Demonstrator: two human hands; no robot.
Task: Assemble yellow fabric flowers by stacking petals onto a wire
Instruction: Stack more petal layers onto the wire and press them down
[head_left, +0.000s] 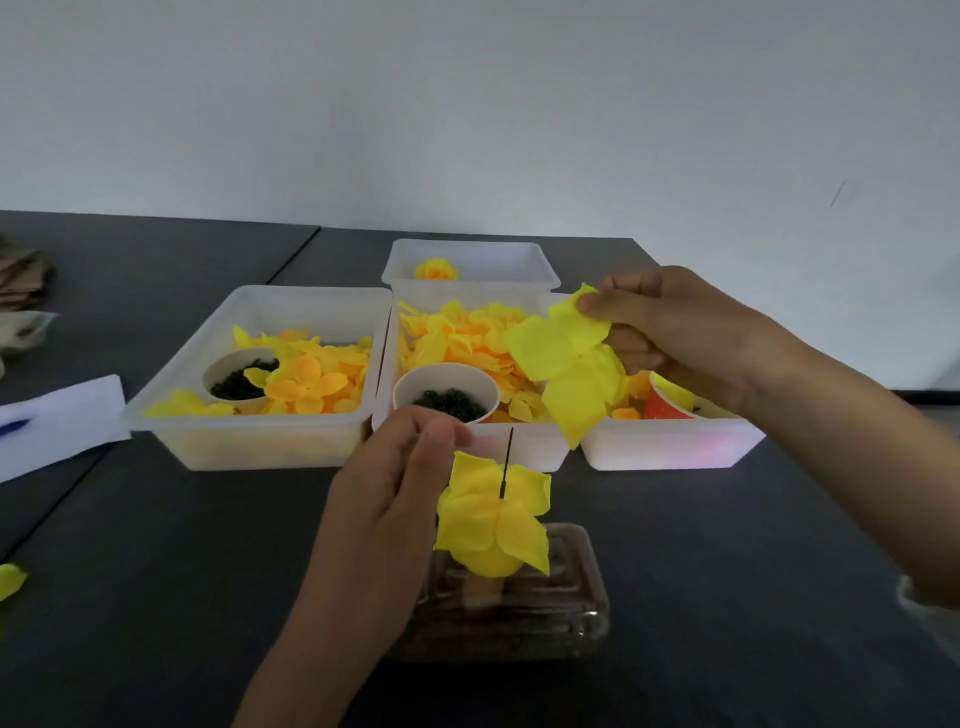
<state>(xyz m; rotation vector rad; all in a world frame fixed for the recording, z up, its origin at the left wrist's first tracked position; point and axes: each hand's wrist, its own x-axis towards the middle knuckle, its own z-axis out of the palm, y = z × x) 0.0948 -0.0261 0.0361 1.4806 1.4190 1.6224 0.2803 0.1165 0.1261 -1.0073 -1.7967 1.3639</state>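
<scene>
Petal layer held up over the trays, a half-built flower on its wire below.

Landmark: the middle tray (387, 364), heaped with yellow petals on the dark table (156, 597). Just in front of it a clear box (582, 613) carries the stacked flower (493, 519), the wire (506, 462) poking up through it. The right hand (675, 332) pinches a petal piece (566, 364) above the tray's right edge. The left hand (384, 499) hovers beside the flower, fingers loosely curled, holding nothing.
</scene>
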